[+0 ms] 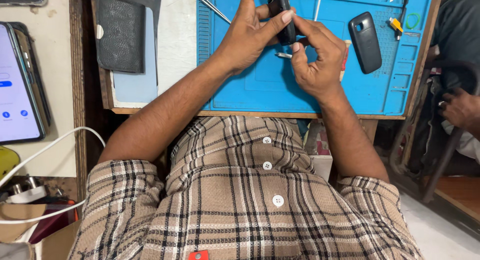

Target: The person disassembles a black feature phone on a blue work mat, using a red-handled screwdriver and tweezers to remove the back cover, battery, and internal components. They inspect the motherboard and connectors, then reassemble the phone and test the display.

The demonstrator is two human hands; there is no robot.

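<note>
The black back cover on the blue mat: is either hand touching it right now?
No. The black back cover lies alone on the blue mat, apart from the right hand.

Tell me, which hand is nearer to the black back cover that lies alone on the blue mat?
The right hand is nearer. It is just left of the black back cover, not touching it. The left hand is farther left, beyond the small dark phone that both hands hold.

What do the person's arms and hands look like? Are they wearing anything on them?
Both hands, the left hand and the right hand, are bare: no gloves, rings or watch show. The forearms are bare too. Short sleeves of a brown, cream and black checked shirt with white buttons end above the elbows.
</note>
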